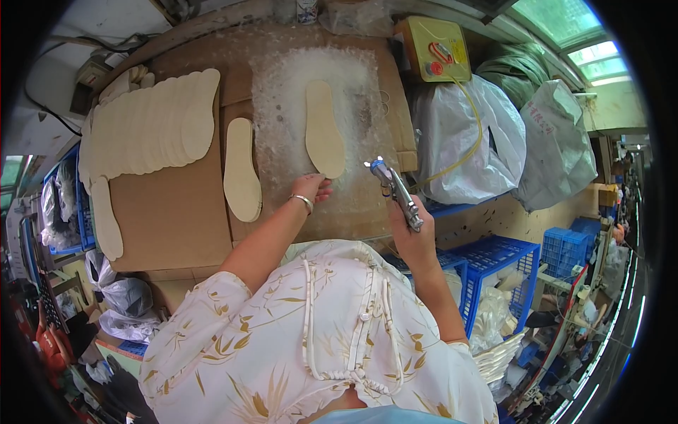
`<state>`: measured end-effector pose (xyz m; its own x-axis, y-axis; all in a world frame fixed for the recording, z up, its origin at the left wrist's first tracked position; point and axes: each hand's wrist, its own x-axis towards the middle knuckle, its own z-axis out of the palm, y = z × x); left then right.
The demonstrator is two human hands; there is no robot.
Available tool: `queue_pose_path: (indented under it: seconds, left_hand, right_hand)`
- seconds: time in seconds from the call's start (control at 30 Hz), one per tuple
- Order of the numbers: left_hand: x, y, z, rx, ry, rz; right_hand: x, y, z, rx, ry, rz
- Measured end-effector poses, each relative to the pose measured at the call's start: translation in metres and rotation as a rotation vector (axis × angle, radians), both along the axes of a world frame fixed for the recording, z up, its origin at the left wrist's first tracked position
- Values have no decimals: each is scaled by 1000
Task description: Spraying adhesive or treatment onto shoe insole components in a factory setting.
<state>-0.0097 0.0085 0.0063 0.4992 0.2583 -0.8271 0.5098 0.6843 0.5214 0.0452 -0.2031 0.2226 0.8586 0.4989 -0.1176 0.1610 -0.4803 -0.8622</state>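
A cream insole [325,131] lies on a whitened, residue-coated patch [275,152] of the cardboard-covered table. The near end of this insole is pinched by the fingers of my left hand [311,188], which wears a bracelet on the wrist. My right hand [415,239] is wrapped round a metal spray gun [399,192], its blue-ringed nozzle pointing left toward the insole but apart from it. Left of the patch lies a small stack of insoles [242,173]. Farther left, a long overlapping row of insoles [152,127] fans across the cardboard, with one end piece [106,215] hanging nearer me.
A yellow jerrycan [432,49] with a red cap stands at the back right; a yellow hose [477,138] runs from it toward the spray gun. White sacks [470,138] fill the right side. Blue crates [494,272] stand below right, and plastic bags [127,293] below left.
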Motion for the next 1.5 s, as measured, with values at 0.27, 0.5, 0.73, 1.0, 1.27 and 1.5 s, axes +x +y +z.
queue_pose_path:
  seconds: [0.27, 0.5, 0.73, 1.0, 1.27, 1.5]
  left_hand:
    - [0, -1, 2, -3, 0, 6]
    - [-1, -2, 1, -6, 3, 8]
    - [-2, -5, -2, -13, -4, 5]
    - [-2, -7, -2, 0, 2, 3]
    - [-3, -8, -3, 0, 0, 16]
    - [-4, -9, -5, 0, 3, 14]
  right_hand:
    - [-8, -7, -3, 54, -46, 50]
    - [-9, -12, 0, 29, -60, 57]
    - [-11, -15, -4, -2, 4, -11]
    - [-17, -17, -1, 8, 30, 5]
    - [-23, -25, -2, 7, 30, 70]
    - [-28, -32, 4, 21, 16, 131]
